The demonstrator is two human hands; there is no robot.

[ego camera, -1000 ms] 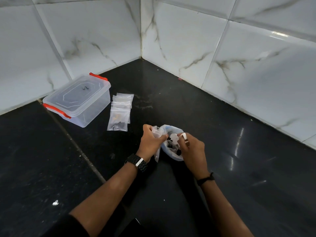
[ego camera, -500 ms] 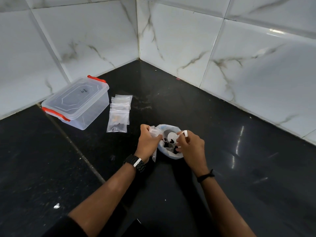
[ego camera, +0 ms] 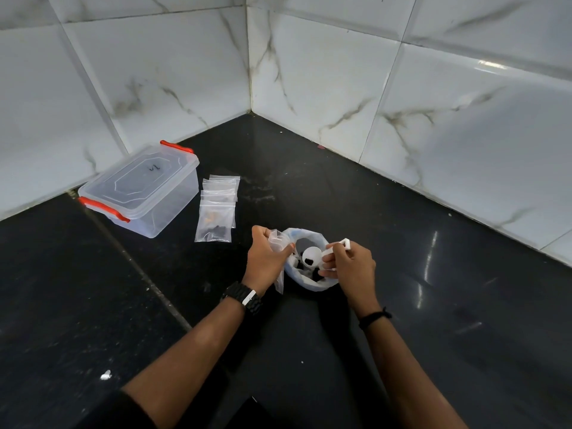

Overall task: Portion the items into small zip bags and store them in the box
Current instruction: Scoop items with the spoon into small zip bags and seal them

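**A:** Start with the hands. What is the left hand [ego camera: 267,258] doing?

**B:** Its fingers are curled round a small clear zip bag [ego camera: 277,246], gripping it near the top. The rest of the bag hangs down past the wrist, just beside a black watch [ego camera: 244,298].

**A:** And the right hand [ego camera: 351,266]?

**B:** It pinches the handle of a white scoop [ego camera: 322,252] between thumb and fingers. The round bowl of the scoop sits over the mouth of the larger plastic bag [ego camera: 309,281], with a few dark pieces in it. The handle's end sticks up behind the knuckles.

**A:** Where is that larger bag?

**B:** On the black counter [ego camera: 402,243], between the two hands, its mouth open. More dark pieces lie inside; what they are is too small to tell. The zip bag in the left hand touches its left rim.

**A:** Anything already portioned?

**B:** A stack of small zip bags [ego camera: 218,209] lies flat on the counter, behind and left of the left hand. The nearest one holds dark bits and something orange-brown.

**A:** And the box?

**B:** The clear box [ego camera: 142,190] stands just left of that stack, against the marble-tiled wall [ego camera: 340,88], lid on, with red clips at both ends.
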